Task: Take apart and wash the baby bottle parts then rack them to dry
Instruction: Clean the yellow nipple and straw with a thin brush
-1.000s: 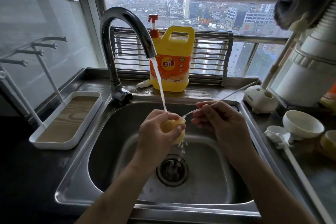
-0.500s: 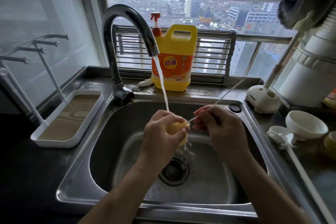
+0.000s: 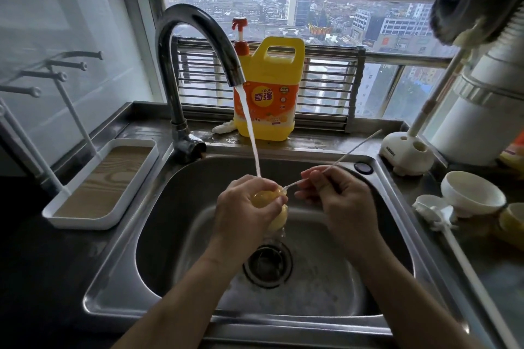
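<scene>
Over the steel sink (image 3: 198,178), my left hand (image 3: 241,207) grips a yellow bottle part (image 3: 279,217) under the stream from the running tap (image 3: 198,28). Pinched in my right hand (image 3: 340,201) is a thin white straw brush (image 3: 351,150); its near end goes into the top of the yellow part and its far end points up to the right. A white drying rack (image 3: 93,184) with upright pegs and a wood-look tray stands left of the sink.
A yellow detergent jug (image 3: 269,93) stands on the ledge behind the sink. On the right counter are a white brush holder (image 3: 405,154), a white cap-like bowl (image 3: 473,193), a long white bottle brush (image 3: 453,241) and a yellow part (image 3: 513,224) at the edge.
Both hands stay under the stream with slight shifts; the thin brush has slid a little at the yellow part's opening. The camera view has drifted slightly.
</scene>
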